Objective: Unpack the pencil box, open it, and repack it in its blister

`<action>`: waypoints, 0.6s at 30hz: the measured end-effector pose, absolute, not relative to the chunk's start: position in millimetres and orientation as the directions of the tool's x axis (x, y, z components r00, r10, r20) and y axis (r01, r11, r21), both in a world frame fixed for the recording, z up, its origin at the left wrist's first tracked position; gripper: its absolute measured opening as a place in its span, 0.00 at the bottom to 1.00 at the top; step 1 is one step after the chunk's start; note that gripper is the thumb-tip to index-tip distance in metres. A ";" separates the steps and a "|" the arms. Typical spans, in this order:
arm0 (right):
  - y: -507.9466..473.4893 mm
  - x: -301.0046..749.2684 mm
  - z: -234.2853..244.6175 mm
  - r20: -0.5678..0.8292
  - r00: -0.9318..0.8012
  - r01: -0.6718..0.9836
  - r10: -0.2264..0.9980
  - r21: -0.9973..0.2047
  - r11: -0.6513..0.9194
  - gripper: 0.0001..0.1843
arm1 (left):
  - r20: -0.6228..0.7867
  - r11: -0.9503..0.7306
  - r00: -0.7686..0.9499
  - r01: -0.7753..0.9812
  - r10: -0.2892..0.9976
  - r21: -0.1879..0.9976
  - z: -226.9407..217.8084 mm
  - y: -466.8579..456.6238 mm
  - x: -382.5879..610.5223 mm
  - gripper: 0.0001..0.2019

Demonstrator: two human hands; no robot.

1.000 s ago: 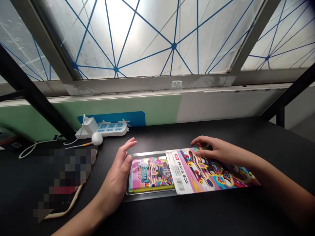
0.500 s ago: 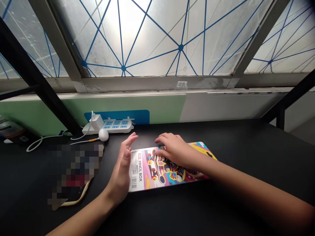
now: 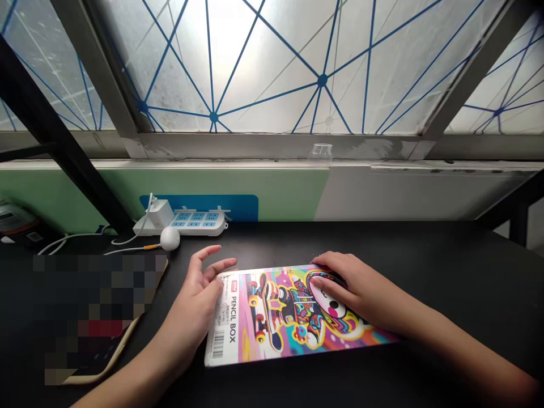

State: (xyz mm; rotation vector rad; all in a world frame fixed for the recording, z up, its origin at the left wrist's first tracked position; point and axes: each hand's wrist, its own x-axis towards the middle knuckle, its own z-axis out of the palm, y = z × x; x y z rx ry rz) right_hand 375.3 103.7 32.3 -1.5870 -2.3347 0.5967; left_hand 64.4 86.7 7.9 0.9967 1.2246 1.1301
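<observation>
Seen from the head camera, a flat, glossy pencil box (image 3: 280, 314) lies on a black desk (image 3: 446, 266), its printed skateboard cartoon bright with pink, yellow and blue, and a white paper band with a barcode wrapping its left end. The left hand (image 3: 191, 306) sits at that banded end, its fingers spread and loosely curved, the thumb side just beside or touching the box's edge; the exact contact is hard to tell. The right hand (image 3: 344, 289) lies on the box's right half, fingers pressed close together and flat against the smooth surface, pinching nothing. Beyond the box and to its left sit a white plastic power strip (image 3: 199, 224) and a smooth white ball (image 3: 170, 238) on a thin cable. Left of the box lies a pixelated, blurred object (image 3: 93, 306). Far beyond the box, a small clear cup (image 3: 321, 154) stands on a ledge beneath a frosted window (image 3: 238, 68) crossed by blue lines.
</observation>
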 end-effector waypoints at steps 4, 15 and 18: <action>98.8 368.1 33.5 -0.024 -0.366 0.836 0.930 -0.447 0.318 0.26 | -0.253 0.230 -0.090 -0.210 0.963 0.950 9.4 89.8 65.5 0.29; 91.1 365.5 29.8 0.186 -0.369 0.864 0.911 -0.293 0.410 0.17 | -0.297 0.259 -0.168 -0.213 0.940 0.942 12.4 89.7 65.4 0.19; 87.0 367.1 31.5 0.453 -0.399 0.853 0.797 -0.136 0.505 0.17 | -0.198 0.169 -0.124 -0.212 0.972 0.963 13.2 86.4 63.3 0.17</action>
